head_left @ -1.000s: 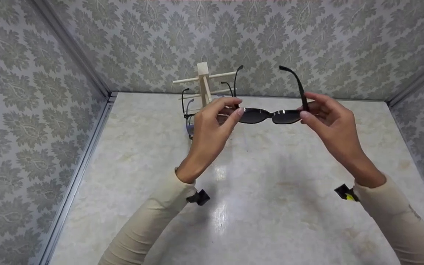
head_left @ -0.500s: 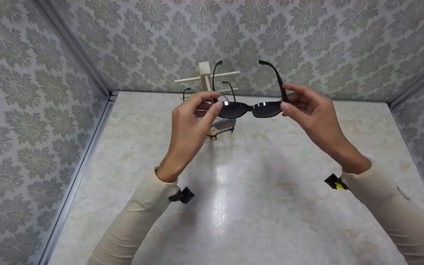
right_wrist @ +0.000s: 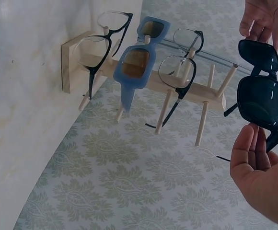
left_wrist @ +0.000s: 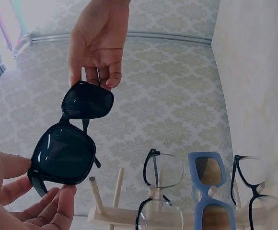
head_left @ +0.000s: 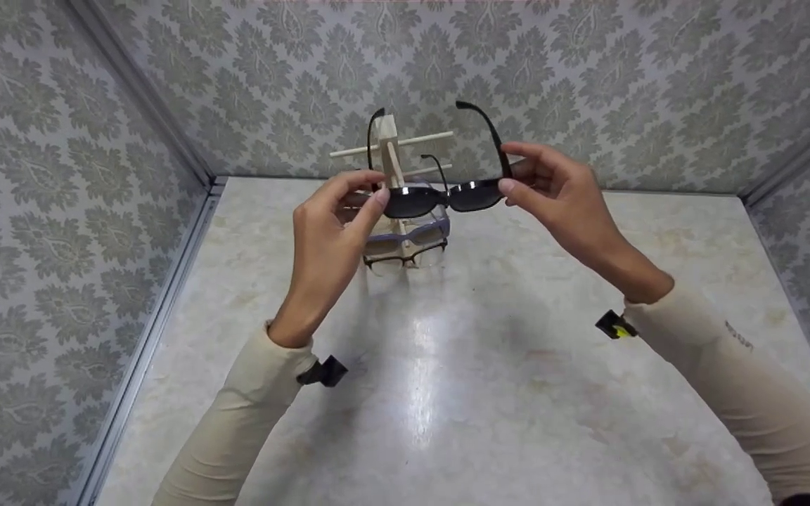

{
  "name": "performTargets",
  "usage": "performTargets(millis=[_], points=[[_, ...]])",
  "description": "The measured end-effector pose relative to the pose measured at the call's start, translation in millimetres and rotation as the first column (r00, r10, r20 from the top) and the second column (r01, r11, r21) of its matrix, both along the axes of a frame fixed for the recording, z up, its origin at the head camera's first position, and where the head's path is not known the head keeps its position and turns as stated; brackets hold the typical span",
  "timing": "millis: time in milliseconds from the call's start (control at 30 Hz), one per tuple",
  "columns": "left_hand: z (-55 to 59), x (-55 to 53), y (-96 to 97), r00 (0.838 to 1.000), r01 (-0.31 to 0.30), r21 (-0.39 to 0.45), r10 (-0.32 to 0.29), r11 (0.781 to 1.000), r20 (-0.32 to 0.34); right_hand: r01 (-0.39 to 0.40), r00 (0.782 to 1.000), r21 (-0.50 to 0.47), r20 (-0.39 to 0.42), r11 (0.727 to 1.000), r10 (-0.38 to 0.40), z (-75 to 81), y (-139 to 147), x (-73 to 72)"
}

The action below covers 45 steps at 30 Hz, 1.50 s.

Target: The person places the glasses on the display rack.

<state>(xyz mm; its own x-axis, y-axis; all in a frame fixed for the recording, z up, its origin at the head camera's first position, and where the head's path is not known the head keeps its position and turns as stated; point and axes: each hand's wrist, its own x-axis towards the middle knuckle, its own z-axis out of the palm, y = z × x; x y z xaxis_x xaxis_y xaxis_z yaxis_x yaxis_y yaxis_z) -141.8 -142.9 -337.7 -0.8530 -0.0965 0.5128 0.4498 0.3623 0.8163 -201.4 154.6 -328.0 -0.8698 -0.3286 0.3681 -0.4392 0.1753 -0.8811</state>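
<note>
Black sunglasses (head_left: 410, 202) with dark lenses are held up in the air between both hands, their arms unfolded and pointing toward the back wall. My left hand (head_left: 335, 239) pinches the left hinge corner between thumb and fingers. At the other corner, my right hand (head_left: 565, 204) pinches the frame in the same manner. Behind them stands a wooden eyewear rack (right_wrist: 148, 81) with crossing pegs; the sunglasses overlap its upper part in the head view. On it hang thin-rimmed glasses (right_wrist: 177, 72), blue-framed sunglasses (right_wrist: 134, 67) and dark-topped glasses (right_wrist: 93, 52). The rack's top pegs (right_wrist: 227, 79) bear nothing.
The rack stands on a pale marbled table (head_left: 489, 379) near its back edge. Patterned walls (head_left: 503, 63) enclose the back and sides, with metal rails (head_left: 145, 330) along the left edge. Small black wrist devices (head_left: 324, 371) sit at both cuffs.
Both hands have carried the sunglasses leftward and slightly up in the head view, from right of the rack to in front of it. The grip of both hands stays the same.
</note>
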Motion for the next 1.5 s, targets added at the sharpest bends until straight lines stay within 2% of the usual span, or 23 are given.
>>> performTargets(millis=[233, 567, 733, 933, 1233, 1500], points=[[2.4, -0.9, -6.3, 1.0, 0.004, 0.02, -0.004, 1.0, -0.012, -0.019, 1.0, -0.031, 0.007, 0.999, 0.019, 3.6, -7.8, -5.2], [1.4, -7.5, -18.8, 0.998, -0.056, 0.013, 0.056, 0.998, 0.004, -0.064, 0.998, -0.001, 0.0, 0.998, 0.064, 2.9, -26.5, -26.2], [-1.8, -13.6, -26.0, 0.996, -0.082, 0.017, 0.082, 0.996, 0.028, -0.09, 0.996, 0.007, 0.023, 0.996, 0.09, 0.2, -36.1, -37.2], [-9.2, -18.7, -29.5, 0.995, -0.088, 0.018, 0.087, 0.996, 0.059, -0.095, 0.994, 0.032, 0.053, 0.995, 0.093, -6.2, -42.7, -45.9], [-18.0, -24.8, -28.2, 0.991, -0.082, 0.042, 0.077, 0.996, 0.105, -0.09, 0.994, 0.034, 0.066, 0.995, 0.088, -15.2, -42.4, -53.0], [-20.8, -25.0, -31.1, 0.989, -0.098, 0.015, 0.095, 0.995, 0.112, -0.084, 0.993, 0.059, 0.086, 0.995, 0.079, -19.7, -45.8, -53.8]])
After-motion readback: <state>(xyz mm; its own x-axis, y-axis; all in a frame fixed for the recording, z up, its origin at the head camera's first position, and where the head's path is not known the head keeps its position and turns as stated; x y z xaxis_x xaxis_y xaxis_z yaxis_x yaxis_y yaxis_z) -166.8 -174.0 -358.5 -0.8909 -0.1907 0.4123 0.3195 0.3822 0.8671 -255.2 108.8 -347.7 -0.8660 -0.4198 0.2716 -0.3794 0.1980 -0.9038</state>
